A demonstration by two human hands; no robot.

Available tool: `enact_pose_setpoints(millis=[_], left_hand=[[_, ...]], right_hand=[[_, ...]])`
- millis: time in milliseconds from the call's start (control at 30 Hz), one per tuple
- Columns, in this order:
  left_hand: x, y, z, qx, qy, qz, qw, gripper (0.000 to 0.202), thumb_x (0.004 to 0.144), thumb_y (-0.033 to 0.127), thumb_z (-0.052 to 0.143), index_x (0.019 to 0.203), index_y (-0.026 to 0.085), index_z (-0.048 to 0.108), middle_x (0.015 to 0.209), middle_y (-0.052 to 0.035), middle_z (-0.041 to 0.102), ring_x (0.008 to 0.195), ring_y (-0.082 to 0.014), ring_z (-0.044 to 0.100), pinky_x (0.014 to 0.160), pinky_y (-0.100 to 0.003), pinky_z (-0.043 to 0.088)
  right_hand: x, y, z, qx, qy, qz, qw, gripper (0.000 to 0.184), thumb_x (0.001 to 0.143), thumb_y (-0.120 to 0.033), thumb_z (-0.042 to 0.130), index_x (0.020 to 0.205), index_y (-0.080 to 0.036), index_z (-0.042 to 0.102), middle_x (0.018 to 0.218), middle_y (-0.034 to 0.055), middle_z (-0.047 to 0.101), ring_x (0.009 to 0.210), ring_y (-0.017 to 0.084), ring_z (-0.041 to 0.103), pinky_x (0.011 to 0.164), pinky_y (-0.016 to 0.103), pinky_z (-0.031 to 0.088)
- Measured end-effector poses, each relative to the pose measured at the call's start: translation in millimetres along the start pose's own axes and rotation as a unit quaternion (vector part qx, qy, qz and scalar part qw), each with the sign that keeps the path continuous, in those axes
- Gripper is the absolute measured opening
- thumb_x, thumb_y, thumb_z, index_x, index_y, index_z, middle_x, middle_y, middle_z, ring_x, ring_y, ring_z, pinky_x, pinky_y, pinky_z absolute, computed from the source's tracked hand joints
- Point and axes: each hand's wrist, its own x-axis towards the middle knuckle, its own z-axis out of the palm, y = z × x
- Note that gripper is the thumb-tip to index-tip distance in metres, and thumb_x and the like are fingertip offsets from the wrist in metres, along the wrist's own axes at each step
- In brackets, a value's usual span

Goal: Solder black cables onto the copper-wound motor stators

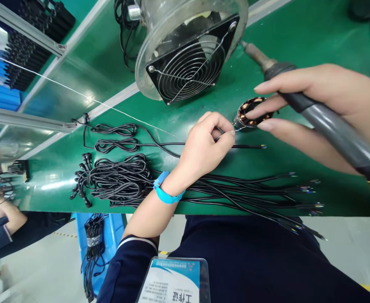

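Observation:
My left hand (205, 141), with a blue wrist strap (166, 191), is closed in a pinch on a thin wire (229, 131) at the edge of a small round stator with copper windings (251, 113). A black cable (248, 146) runs under that hand to the right. My right hand (317, 101) grips a soldering iron (326, 126), its metal tip (252, 51) pointing up and away. Two of that hand's fingers rest on the stator.
A fume fan with a wire grille (191, 63) stands behind the stator on the green bench (314, 38). Several black cables (118, 176) lie bundled in front. A thin solder wire (77, 92) stretches leftward. Another person's arm (1, 214) shows at left, and a blue bin (109, 235) sits below.

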Motion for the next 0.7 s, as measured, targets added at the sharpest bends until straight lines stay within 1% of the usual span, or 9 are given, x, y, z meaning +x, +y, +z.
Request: enact_pose_setpoints(millis=[67,133,233,333,467,533,600,667,700], left_hand=[[0.0,0.8,-0.3,-0.004,0.002,0.004,1.0,0.015,0.077,0.004,0.054,0.072,0.018,0.053,0.078,0.0025,0.054,0.06,-0.0056,0.044,0.062,-0.022,0.042],[0.0,1.7,-0.6,-0.006,0.002,0.009,1.0,0.015,0.078,0.004,0.055,0.072,0.018,0.053,0.078,0.0028,0.053,0.061,-0.0054,0.044,0.063,-0.023,0.042],[-0.1,3.1,-0.7,-0.006,0.0,0.011,1.0,0.015,0.079,0.004,0.055,0.073,0.018,0.053,0.078,0.003,0.052,0.061,-0.0053,0.044,0.063,-0.023,0.042],[-0.5,4.2,-0.5,0.0,0.0,0.009,1.0,0.016,0.079,0.003,0.054,0.073,0.017,0.052,0.077,0.0032,0.051,0.062,-0.0051,0.044,0.063,-0.022,0.042],[-1.1,3.6,-3.5,-0.014,-0.007,-0.003,1.0,0.014,0.08,0.004,0.056,0.077,0.018,0.052,0.081,0.0031,0.052,0.063,-0.0044,0.046,0.064,-0.021,0.042],[-0.6,3.3,-7.9,-0.032,-0.024,-0.037,0.998,0.014,0.081,0.007,0.059,0.086,0.018,0.052,0.086,0.0029,0.055,0.062,-0.0034,0.048,0.062,-0.02,0.043],[1.2,4.3,-13.8,-0.047,-0.072,-0.095,0.992,0.013,0.082,0.012,0.061,0.09,0.018,0.051,0.083,0.0029,0.057,0.06,-0.0039,0.051,0.059,-0.02,0.043],[4.2,6.6,-19.7,-0.064,-0.133,-0.151,0.978,0.009,0.085,0.016,0.061,0.083,0.016,0.052,0.071,0.004,0.055,0.058,-0.0048,0.051,0.055,-0.019,0.04],[5.8,8.0,-22.1,-0.078,-0.147,-0.168,0.972,0.011,0.086,0.017,0.06,0.078,0.016,0.052,0.065,0.0047,0.053,0.056,-0.0045,0.05,0.053,-0.018,0.038]], right_hand=[[3.5,4.4,5.7,0.014,-0.023,-0.05,0.998,0.051,0.091,-0.053,0.056,0.138,-0.035,0.046,0.112,0.0014,0.064,0.095,0.019,0.066,0.08,0.036,0.055],[4.3,9.1,14.1,0.039,-0.01,-0.082,0.996,0.052,0.09,-0.045,0.059,0.138,-0.03,0.044,0.108,0.0033,0.063,0.097,0.019,0.065,0.085,0.037,0.054],[4.1,14.6,25.7,0.075,0.013,-0.084,0.994,0.05,0.086,-0.039,0.063,0.131,-0.026,0.048,0.098,0.003,0.063,0.095,0.02,0.065,0.089,0.042,0.053],[4.6,17.9,31.6,0.084,0.005,-0.08,0.993,0.046,0.084,-0.039,0.061,0.127,-0.027,0.05,0.089,0.0004,0.064,0.09,0.021,0.065,0.086,0.046,0.053],[5.9,21.1,32.2,0.082,0.003,-0.09,0.993,0.046,0.086,-0.036,0.059,0.13,-0.03,0.049,0.089,-0.001,0.064,0.091,0.021,0.066,0.087,0.047,0.053],[6.3,22.6,31.9,0.076,0.017,-0.099,0.992,0.049,0.085,-0.036,0.061,0.132,-0.031,0.047,0.095,-0.0003,0.066,0.093,0.021,0.066,0.088,0.047,0.053],[6.7,24.2,32.3,0.062,0.022,-0.108,0.992,0.054,0.085,-0.037,0.062,0.136,-0.032,0.043,0.108,0.002,0.066,0.099,0.023,0.065,0.09,0.05,0.052],[7.6,25.4,33.4,0.034,0.006,-0.123,0.992,0.056,0.088,-0.039,0.06,0.14,-0.03,0.04,0.121,0.0044,0.064,0.108,0.026,0.062,0.094,0.053,0.049],[8.1,25.8,34.0,0.013,-0.002,-0.133,0.991,0.055,0.089,-0.039,0.057,0.14,-0.028,0.04,0.123,0.0049,0.063,0.112,0.027,0.06,0.096,0.054,0.047]])
